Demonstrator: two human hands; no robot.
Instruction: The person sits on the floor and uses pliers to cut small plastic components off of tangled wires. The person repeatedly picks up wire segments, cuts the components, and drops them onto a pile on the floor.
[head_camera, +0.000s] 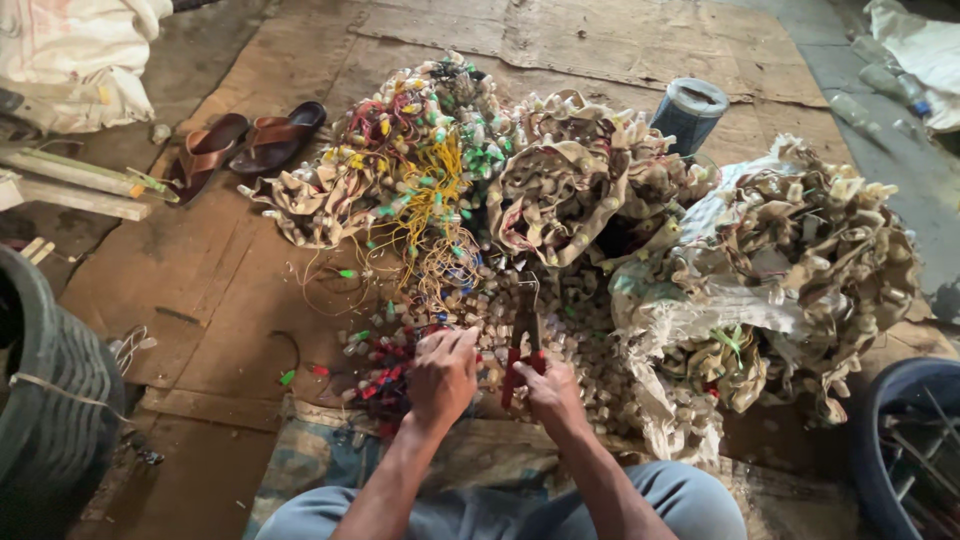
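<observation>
The person's grey-trousered knees (640, 505) sit nearest the camera, with both bare forearms extending forward over a worn brown cardboard floor covering (230, 290). The right hand (550, 390) is wrapped around the red-handled metal cutting pliers (522, 345), fingers curled together on the handles, tool tip pointing away from the body; whether the blades are parted cannot be told. The left hand (443, 375) rests just beside the tool, fingers bent downward and bunched onto the loose heap of small pale plastic lamp sockets (575, 330); what exactly they pinch cannot be told. Judged step: picking one piece from the heap for cutting. The next move would call for presenting a wire lead squarely between the blades while keeping fingertips apart from them. Beyond the heap lie tangled yellow, red and green wire bundles (420, 190), a torn white woven sack (700, 310), a blue cylindrical tin (688, 112) and a pair of brown leather sandals (245, 145)
</observation>
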